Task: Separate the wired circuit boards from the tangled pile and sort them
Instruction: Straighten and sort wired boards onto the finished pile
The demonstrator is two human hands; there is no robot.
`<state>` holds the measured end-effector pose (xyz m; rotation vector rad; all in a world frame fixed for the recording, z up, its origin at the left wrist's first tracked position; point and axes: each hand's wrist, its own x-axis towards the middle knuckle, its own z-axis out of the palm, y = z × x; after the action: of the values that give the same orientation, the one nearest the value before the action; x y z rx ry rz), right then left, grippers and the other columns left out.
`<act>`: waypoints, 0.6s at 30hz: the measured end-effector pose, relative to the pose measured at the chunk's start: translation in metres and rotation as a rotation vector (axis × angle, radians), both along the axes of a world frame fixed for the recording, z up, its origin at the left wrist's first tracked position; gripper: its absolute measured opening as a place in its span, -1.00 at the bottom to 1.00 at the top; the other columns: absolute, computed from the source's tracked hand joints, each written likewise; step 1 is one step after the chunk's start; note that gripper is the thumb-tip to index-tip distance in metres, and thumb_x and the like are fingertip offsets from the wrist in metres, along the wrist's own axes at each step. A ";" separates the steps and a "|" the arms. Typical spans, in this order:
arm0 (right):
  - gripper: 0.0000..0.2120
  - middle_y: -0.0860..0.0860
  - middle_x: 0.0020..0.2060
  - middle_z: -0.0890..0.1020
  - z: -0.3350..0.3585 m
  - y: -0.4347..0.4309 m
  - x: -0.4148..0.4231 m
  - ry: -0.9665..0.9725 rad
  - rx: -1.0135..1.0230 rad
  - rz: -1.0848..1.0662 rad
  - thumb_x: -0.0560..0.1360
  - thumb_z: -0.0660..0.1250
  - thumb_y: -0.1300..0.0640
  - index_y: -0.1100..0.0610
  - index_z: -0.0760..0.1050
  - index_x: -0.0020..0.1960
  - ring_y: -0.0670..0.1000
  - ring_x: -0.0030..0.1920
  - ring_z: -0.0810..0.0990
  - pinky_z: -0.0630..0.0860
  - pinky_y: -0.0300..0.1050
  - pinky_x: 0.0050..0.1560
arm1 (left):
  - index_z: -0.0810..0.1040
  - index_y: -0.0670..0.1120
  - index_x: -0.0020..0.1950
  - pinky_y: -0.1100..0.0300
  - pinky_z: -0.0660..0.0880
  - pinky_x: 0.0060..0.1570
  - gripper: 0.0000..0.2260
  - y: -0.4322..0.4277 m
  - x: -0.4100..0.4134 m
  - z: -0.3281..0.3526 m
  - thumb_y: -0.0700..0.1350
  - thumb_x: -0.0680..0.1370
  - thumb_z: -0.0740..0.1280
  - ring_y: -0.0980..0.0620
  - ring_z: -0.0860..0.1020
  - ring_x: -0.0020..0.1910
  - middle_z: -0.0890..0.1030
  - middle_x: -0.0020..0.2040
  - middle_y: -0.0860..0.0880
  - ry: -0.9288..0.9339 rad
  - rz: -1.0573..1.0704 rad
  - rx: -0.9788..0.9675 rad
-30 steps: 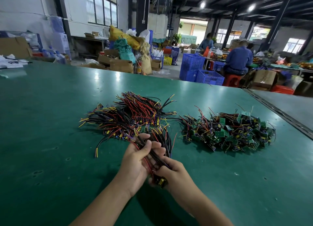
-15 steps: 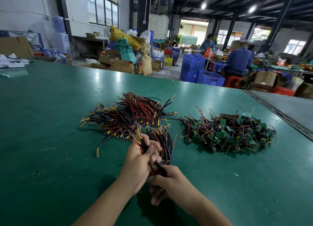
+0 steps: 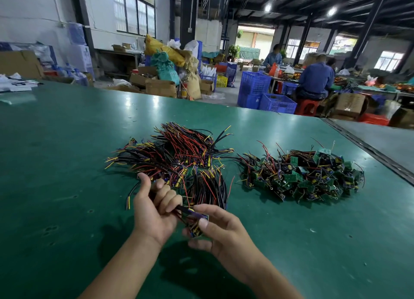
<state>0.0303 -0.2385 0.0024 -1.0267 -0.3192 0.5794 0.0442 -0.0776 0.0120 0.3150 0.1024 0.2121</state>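
Note:
A tangled pile of small green circuit boards with red and black wires (image 3: 302, 175) lies on the green table (image 3: 67, 153) to the right. To its left spreads a sorted heap of wired boards (image 3: 179, 155), their red, black and yellow leads fanned out. My left hand (image 3: 154, 207) grips a bundle of wires with curled fingers. My right hand (image 3: 221, 229) pinches the wired circuit board (image 3: 195, 220) at the end of that bundle, thumb on top, just in front of the sorted heap.
A dark seam (image 3: 367, 151) runs across the table at the right, beside a grey surface. Beyond the far edge stand cardboard boxes (image 3: 161, 87), blue crates (image 3: 264, 95) and seated persons (image 3: 315, 79). Papers (image 3: 15, 86) lie at the far left.
My left hand has slid back along the wires toward me. My right hand has turned palm-up and lifted the board end, which now shows between thumb and fingers.

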 end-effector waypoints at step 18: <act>-0.71 0.05 -0.04 0.67 0.068 -0.062 0.115 -0.772 -0.806 -1.124 0.50 0.43 0.20 0.05 0.61 0.21 -0.05 -0.20 0.55 0.36 -0.55 -0.06 | 0.43 -0.06 0.15 0.10 0.50 -0.12 -0.60 -0.015 0.009 -0.013 0.17 0.45 0.23 -0.01 0.58 -0.10 0.61 -0.12 -0.07 0.041 0.141 0.761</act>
<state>0.1457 -0.3009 0.0701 -1.9596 -0.1150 -0.8165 0.0537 -0.0928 -0.0009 1.0717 0.0811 0.3820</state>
